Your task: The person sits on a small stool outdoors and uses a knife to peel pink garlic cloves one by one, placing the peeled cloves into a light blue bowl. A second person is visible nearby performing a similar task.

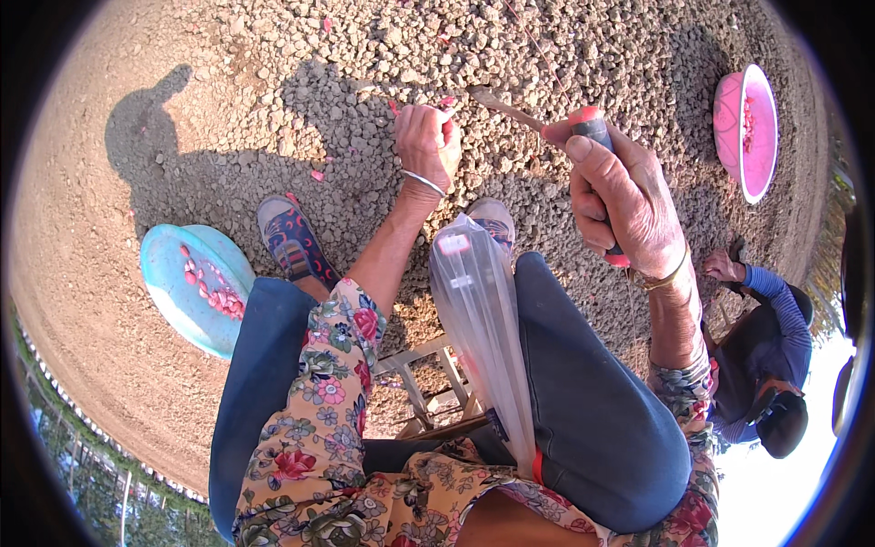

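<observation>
My left hand [429, 145] is over the crumbly soil, fingers bent inward, with a small pink piece [448, 102] at its fingertips; whether it is pinched or lies just beyond them is hard to tell. My right hand [625, 195] grips the red and black handle [593, 126] of a tool. A thin, rusty metal blade or rod [506, 109] reaches left from near that hand, its tip close to the soil. Another reddish bit [394, 108] shows beside my left fingers. A clear plastic bag [482, 308] hangs between my knees.
A light-blue basin [164, 287] with pink pieces rests at left, a pink basin [729, 130] with similar pieces at upper right. A thin red string [536, 46] runs over the soil. Below me is a wooden stool [410, 379]. Another person [765, 342] crouches at right.
</observation>
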The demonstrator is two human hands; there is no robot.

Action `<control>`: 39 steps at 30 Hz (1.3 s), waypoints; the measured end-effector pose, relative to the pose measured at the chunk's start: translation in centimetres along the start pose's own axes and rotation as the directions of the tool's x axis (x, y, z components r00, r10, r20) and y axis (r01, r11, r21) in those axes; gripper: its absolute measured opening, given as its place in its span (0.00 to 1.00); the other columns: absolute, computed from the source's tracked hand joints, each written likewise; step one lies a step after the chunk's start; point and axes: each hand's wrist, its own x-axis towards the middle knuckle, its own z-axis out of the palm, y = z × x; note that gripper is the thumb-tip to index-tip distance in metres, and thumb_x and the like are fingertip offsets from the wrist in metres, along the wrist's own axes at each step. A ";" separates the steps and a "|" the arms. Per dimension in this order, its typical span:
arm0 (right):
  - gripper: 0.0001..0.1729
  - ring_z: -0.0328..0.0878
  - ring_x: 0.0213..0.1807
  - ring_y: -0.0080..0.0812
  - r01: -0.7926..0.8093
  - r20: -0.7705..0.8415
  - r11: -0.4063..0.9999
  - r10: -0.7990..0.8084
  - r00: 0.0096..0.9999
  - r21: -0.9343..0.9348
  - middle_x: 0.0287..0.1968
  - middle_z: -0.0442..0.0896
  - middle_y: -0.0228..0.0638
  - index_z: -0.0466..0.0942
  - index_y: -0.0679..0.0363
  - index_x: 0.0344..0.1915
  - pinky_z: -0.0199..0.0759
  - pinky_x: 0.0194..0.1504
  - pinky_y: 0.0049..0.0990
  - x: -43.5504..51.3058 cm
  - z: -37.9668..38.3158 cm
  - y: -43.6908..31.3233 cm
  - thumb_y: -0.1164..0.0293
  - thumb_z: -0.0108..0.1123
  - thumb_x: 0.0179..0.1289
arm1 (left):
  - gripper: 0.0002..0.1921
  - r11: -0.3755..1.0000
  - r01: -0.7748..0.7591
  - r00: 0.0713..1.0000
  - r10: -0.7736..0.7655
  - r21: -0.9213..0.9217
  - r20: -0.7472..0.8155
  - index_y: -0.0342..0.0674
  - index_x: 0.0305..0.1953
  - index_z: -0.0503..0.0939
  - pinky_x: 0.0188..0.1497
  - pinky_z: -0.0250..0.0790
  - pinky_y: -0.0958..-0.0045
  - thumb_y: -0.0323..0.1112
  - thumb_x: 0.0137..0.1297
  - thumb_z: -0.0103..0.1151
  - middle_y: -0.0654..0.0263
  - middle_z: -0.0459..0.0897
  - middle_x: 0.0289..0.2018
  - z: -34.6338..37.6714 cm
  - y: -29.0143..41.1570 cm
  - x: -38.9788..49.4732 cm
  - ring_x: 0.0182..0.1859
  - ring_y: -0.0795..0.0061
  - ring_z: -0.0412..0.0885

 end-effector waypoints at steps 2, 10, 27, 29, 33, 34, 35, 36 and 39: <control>0.19 0.57 0.16 0.11 0.019 0.024 0.999 -0.020 1.000 0.026 0.20 0.65 0.21 0.74 0.66 0.46 0.52 0.16 0.17 0.5 0.0 0.6 0.59 0.54 0.74 | 0.12 1.000 0.004 1.000 -0.005 0.024 0.011 0.42 0.29 0.70 0.39 0.65 0.61 0.20 0.48 0.64 0.64 0.71 0.27 0.1 0.0 0.1 0.34 0.63 0.72; 0.20 0.62 0.17 0.13 0.127 0.044 0.989 -0.124 0.991 -0.077 0.20 0.69 0.23 0.73 0.64 0.38 0.58 0.16 0.20 3.4 0.8 2.2 0.56 0.57 0.71 | 0.11 1.000 -0.015 1.000 0.016 -0.013 0.024 0.41 0.33 0.74 0.42 0.66 0.60 0.22 0.50 0.64 0.64 0.75 0.30 1.5 0.5 0.4 0.36 0.62 0.74; 0.24 0.56 0.14 0.11 0.034 0.098 0.998 -0.028 0.995 -0.061 0.18 0.61 0.19 0.76 0.69 0.50 0.48 0.14 0.18 6.0 -0.7 -1.9 0.56 0.51 0.75 | 0.11 0.998 -0.063 0.998 0.064 0.031 -0.021 0.41 0.26 0.69 0.38 0.66 0.56 0.23 0.50 0.64 0.62 0.71 0.26 5.6 -0.3 2.3 0.34 0.58 0.73; 0.24 0.57 0.14 0.11 0.088 0.109 0.995 -0.083 0.991 -0.038 0.19 0.61 0.19 0.75 0.68 0.51 0.49 0.14 0.18 6.0 -0.6 -2.0 0.56 0.51 0.75 | 0.10 0.993 -0.105 0.994 0.103 0.056 0.028 0.41 0.26 0.70 0.40 0.66 0.56 0.26 0.48 0.65 0.62 0.72 0.28 5.9 -0.7 2.4 0.37 0.59 0.73; 0.24 0.57 0.14 0.12 0.091 0.142 0.996 -0.088 0.986 -0.011 0.19 0.61 0.20 0.75 0.68 0.51 0.49 0.14 0.18 5.7 -0.8 -1.8 0.56 0.51 0.75 | 0.09 0.976 -0.183 0.983 0.181 0.118 0.030 0.40 0.26 0.71 0.41 0.67 0.56 0.27 0.49 0.64 0.62 0.73 0.30 6.5 -1.1 2.4 0.39 0.59 0.74; 0.24 0.57 0.15 0.12 0.073 0.136 0.997 -0.072 0.988 -0.004 0.19 0.61 0.20 0.76 0.68 0.50 0.49 0.14 0.17 5.8 -0.8 -1.7 0.56 0.51 0.75 | 0.09 0.976 -0.178 0.984 0.175 0.128 0.035 0.40 0.27 0.71 0.41 0.67 0.55 0.28 0.50 0.64 0.62 0.73 0.31 6.5 -1.1 2.4 0.40 0.59 0.74; 0.21 0.58 0.15 0.13 0.052 0.146 0.998 -0.056 0.988 0.032 0.19 0.63 0.21 0.75 0.67 0.45 0.52 0.14 0.18 5.8 -0.9 -1.6 0.57 0.53 0.74 | 0.09 0.982 -0.154 0.987 0.149 0.112 0.053 0.40 0.27 0.71 0.41 0.67 0.55 0.28 0.51 0.64 0.62 0.73 0.31 6.4 -1.0 2.3 0.40 0.59 0.74; 0.18 0.60 0.15 0.14 0.033 0.157 0.997 -0.043 0.987 0.067 0.19 0.64 0.22 0.74 0.67 0.40 0.55 0.14 0.19 5.8 -1.1 -1.6 0.59 0.54 0.73 | 0.09 0.987 -0.130 0.990 0.124 0.094 0.069 0.40 0.27 0.71 0.42 0.67 0.55 0.28 0.51 0.63 0.62 0.73 0.31 6.3 -0.8 2.1 0.40 0.59 0.74; 0.19 0.60 0.15 0.14 0.038 0.138 0.998 -0.045 0.989 0.057 0.19 0.64 0.22 0.74 0.67 0.40 0.55 0.15 0.20 5.7 -1.1 -1.3 0.59 0.55 0.73 | 0.06 0.995 -0.072 0.993 0.065 0.075 0.098 0.40 0.30 0.75 0.43 0.68 0.56 0.28 0.54 0.63 0.62 0.74 0.32 5.9 -0.2 1.6 0.40 0.57 0.74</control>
